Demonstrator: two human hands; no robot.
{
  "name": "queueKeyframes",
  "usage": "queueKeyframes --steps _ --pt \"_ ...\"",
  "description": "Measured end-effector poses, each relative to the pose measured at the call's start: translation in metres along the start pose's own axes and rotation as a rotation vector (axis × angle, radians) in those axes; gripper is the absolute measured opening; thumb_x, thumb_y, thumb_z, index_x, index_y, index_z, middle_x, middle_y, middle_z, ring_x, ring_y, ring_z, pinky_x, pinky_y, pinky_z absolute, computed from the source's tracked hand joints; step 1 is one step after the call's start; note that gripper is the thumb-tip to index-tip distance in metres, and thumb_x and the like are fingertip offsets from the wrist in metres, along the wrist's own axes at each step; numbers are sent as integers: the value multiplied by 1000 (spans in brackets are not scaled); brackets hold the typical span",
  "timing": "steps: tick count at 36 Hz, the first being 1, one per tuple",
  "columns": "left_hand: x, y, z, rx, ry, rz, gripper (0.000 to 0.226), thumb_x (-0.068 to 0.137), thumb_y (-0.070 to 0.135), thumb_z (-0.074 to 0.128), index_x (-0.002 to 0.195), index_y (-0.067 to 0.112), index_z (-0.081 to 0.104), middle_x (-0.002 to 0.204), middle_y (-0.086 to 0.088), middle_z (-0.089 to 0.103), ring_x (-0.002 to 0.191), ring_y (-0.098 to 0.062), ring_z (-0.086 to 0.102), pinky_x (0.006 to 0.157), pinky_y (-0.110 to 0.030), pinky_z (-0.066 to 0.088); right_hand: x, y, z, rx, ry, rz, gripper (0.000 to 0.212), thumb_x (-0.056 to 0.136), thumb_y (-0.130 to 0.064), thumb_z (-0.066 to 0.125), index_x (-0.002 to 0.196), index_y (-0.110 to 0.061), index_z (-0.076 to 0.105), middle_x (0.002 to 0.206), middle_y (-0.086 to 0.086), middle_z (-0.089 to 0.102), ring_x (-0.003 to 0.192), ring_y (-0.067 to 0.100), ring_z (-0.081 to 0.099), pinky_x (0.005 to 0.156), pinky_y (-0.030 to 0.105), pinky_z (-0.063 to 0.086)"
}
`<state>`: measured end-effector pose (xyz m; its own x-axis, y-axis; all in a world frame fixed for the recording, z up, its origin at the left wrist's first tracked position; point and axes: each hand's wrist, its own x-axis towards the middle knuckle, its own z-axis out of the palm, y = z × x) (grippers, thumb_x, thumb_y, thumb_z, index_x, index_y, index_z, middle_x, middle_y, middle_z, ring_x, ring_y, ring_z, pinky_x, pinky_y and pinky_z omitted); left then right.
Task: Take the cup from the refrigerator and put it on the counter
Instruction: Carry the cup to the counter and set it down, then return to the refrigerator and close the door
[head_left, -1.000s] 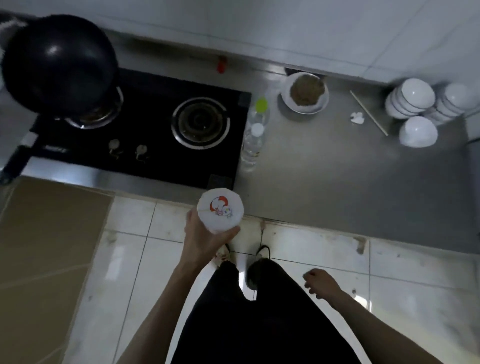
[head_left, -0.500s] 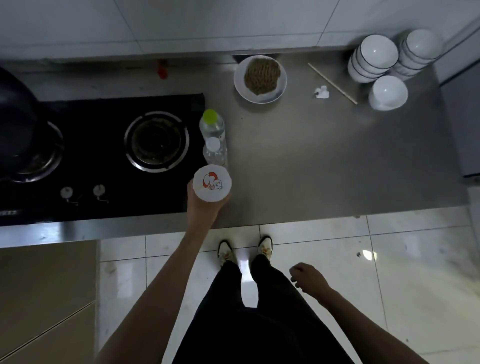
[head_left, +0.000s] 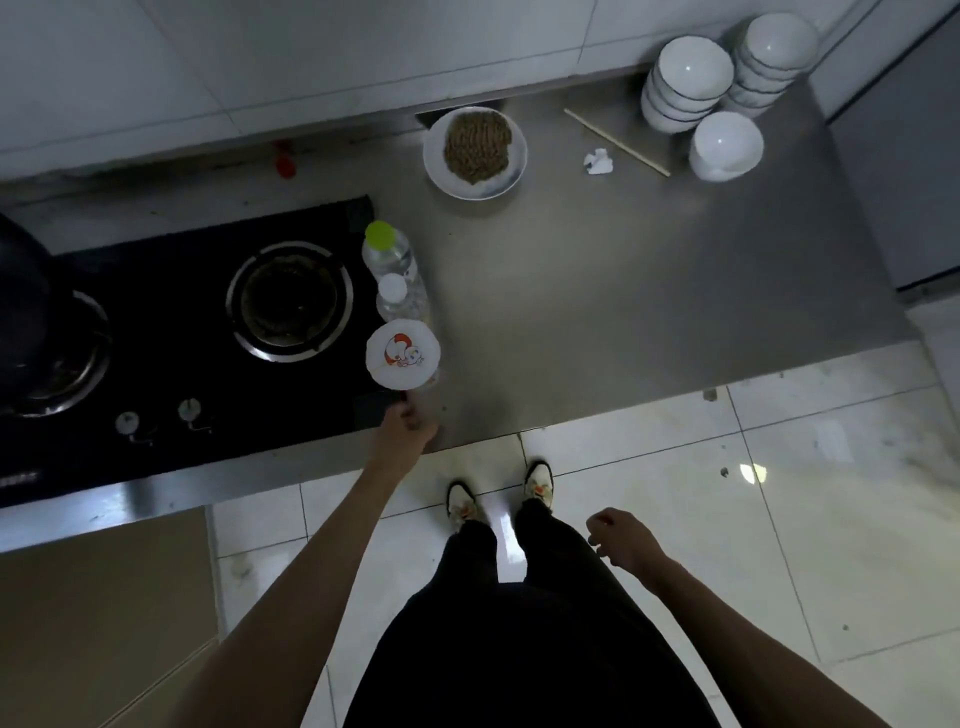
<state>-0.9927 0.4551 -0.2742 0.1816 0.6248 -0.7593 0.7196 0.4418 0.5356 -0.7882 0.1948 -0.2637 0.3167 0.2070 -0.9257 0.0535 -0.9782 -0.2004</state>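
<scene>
The cup (head_left: 402, 353) has a white lid with a red and orange cartoon print. It stands upright at the right edge of the black stove (head_left: 182, 332), on the steel counter (head_left: 597, 322), touching the nearer water bottle. My left hand (head_left: 408, 422) is just in front of it over the counter's front edge, fingers curled against the cup's lower side; the lid hides the grip itself. My right hand (head_left: 623, 540) hangs over the floor beside my leg, loosely curled and holding nothing.
Two clear water bottles (head_left: 397, 275) stand directly behind the cup. Farther back sit a plate of dry noodles (head_left: 475, 153), a chopstick (head_left: 618, 136), a paper scrap (head_left: 598, 162) and stacked white bowls (head_left: 717, 98). A dark wok (head_left: 26, 312) covers the left burner.
My left hand carried the cup forward from over the floor to the counter and lowered it beside the bottles. The view swung right along the counter. The right hand barely moved.
</scene>
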Motion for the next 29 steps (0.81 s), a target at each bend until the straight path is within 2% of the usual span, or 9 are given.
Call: queueKeyframes --steps 6,8,10,12,15,17,19,24,29 --pt "-33 -46 22 504 -418 -214 36 104 30 64 135 12 61 114 -11 66 95 -23 63 63 -25 43 -7 51 -2 169 61 59 28 93 -25 54 105 -7 71 110 13 75 106 36 69 93 45 56" --pt "-42 -46 34 731 -456 -208 13 104 27 62 104 14 65 91 -10 58 74 -20 55 57 -25 31 -11 72 -2 263 76 88 28 93 -24 54 105 -6 71 109 14 75 105 37 70 92 46 57" --pt "-41 -38 56 875 -500 -129 39 104 21 59 69 19 41 68 -6 35 54 -15 34 56 -29 19 -15 98 -1 365 107 123 27 93 -21 53 100 -3 72 105 16 76 102 38 71 90 46 57" --pt "-43 -23 83 954 -557 -34 50 103 15 57 66 22 25 67 -3 20 56 -14 25 60 -32 14 -21 126 3 457 131 178 28 93 -19 52 94 0 71 101 18 77 96 39 71 88 47 57" --pt "-51 8 131 1009 -559 3 36 105 16 55 72 22 43 84 -10 46 80 -19 50 73 -29 32 -29 167 14 579 136 268 26 92 -20 51 79 -6 67 101 17 77 86 33 69 88 44 56" --pt "-52 28 168 983 -585 -14 17 107 21 55 109 12 69 114 -13 62 111 -27 67 89 -31 47 -34 195 21 634 140 330 25 93 -22 51 89 -9 72 105 13 76 93 29 69 90 39 54" --pt "-51 50 206 985 -578 38 34 107 21 56 136 5 64 135 -19 65 129 -35 65 106 -37 51 -35 223 25 693 152 388 30 95 -21 51 104 -4 73 109 13 76 102 30 69 93 38 54" --pt "-54 105 298 1043 -557 158 31 105 17 56 128 -1 67 117 -18 69 107 -30 66 94 -38 51 -35 283 8 736 95 474 31 95 -15 52 108 4 73 119 16 71 111 31 66 92 34 51" --pt "-74 149 376 989 -556 218 38 105 26 57 137 8 67 124 -15 74 115 -30 69 89 -33 51 -29 325 -47 891 54 473 14 95 -12 52 98 -3 64 84 12 67 65 25 57 61 28 44"
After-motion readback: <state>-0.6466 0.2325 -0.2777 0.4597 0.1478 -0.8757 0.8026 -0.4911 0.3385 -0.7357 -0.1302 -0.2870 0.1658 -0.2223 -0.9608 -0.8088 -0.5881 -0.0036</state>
